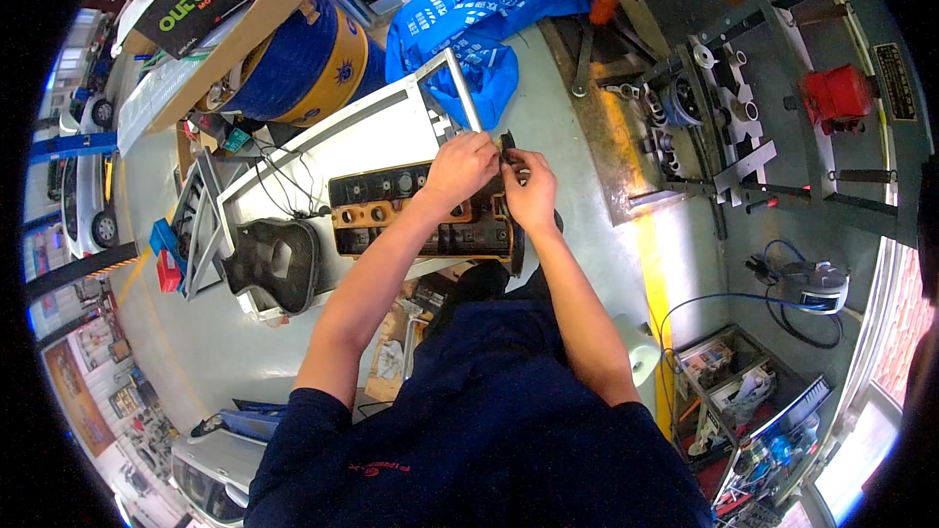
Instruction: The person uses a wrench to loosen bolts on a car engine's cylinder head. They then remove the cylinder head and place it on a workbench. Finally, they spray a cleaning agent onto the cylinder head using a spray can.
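Observation:
A dark, oily engine cylinder head lies on a white metal work stand in the middle of the view. My left hand and my right hand meet at its right end. Both pinch a small dark part at the top corner of that end. The part itself is mostly hidden by my fingers. My forearms reach up from my dark blue shirt at the bottom.
A black plastic cover lies left on the stand. A blue drum and a blue bag stand behind. A grey metal rack with parts is right. A white paper roll sits by my right elbow.

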`<action>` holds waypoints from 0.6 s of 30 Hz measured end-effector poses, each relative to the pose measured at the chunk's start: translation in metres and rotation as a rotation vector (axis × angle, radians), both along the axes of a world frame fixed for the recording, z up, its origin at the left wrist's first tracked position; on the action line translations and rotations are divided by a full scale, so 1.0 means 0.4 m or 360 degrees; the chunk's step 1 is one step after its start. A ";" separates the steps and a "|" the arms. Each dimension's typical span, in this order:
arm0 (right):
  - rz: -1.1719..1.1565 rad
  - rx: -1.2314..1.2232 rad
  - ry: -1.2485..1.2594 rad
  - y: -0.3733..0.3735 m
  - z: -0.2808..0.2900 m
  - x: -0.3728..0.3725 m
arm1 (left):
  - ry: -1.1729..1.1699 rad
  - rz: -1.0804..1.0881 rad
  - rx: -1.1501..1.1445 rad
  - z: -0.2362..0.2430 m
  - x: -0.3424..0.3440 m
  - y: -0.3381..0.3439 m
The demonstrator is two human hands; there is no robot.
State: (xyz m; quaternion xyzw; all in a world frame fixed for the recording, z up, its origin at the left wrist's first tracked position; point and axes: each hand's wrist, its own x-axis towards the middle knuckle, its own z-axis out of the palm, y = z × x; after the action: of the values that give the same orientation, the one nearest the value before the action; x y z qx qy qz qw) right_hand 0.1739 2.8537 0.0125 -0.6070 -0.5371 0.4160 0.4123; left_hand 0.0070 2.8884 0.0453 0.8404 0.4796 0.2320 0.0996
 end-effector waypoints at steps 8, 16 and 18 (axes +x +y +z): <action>0.0011 0.0006 0.0025 0.013 0.000 -0.004 | -0.0398 0.0544 -0.0546 -0.008 0.021 0.004; 0.0039 -0.0075 0.0037 0.034 0.008 -0.012 | -0.1008 0.0922 -0.0589 -0.042 -0.042 0.046; 0.0034 -0.0077 0.0054 0.036 0.006 -0.008 | -0.1087 0.1032 -0.0626 -0.003 -0.088 0.048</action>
State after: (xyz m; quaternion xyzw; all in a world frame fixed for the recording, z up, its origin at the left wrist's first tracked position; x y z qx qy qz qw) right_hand 0.1706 2.8680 0.0150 -0.6039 -0.5264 0.4434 0.4020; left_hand -0.0283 2.9076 0.0440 0.4900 0.6904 0.4177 0.3298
